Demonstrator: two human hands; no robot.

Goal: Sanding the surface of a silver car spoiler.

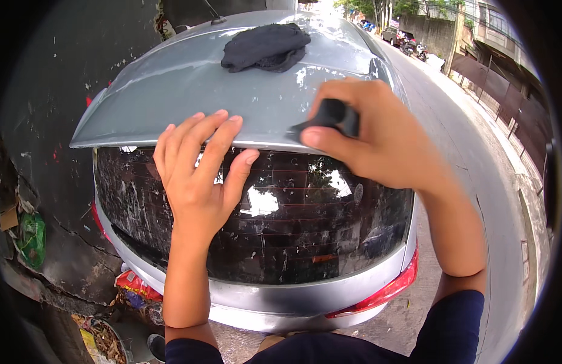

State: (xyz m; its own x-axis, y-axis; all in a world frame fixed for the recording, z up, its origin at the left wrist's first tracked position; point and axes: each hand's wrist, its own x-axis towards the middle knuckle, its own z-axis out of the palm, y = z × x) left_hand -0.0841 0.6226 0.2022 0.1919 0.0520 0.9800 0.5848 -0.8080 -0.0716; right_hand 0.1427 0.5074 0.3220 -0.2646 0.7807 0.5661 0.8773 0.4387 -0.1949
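Note:
My left hand (199,164) rests with fingers apart on the rear edge of a grey car spoiler (172,103), its palm over the rear window (275,224). In my right hand (384,133) is a small black block-like tool (335,116), held against the right part of the spoiler's edge; motion blur and my fingers hide its exact kind. A crumpled dark cloth (266,47) lies on top, beyond both hands. Patches of worn, peeling paint show on the spoiler and roof.
A dark wall (44,91) runs close along the car's left side. At lower left stand a bucket of dry leaves (126,340) and a red plastic bag (137,285). A red tail light (384,294) sits at lower right. Along the right runs a road (451,139) with parked vehicles farther off.

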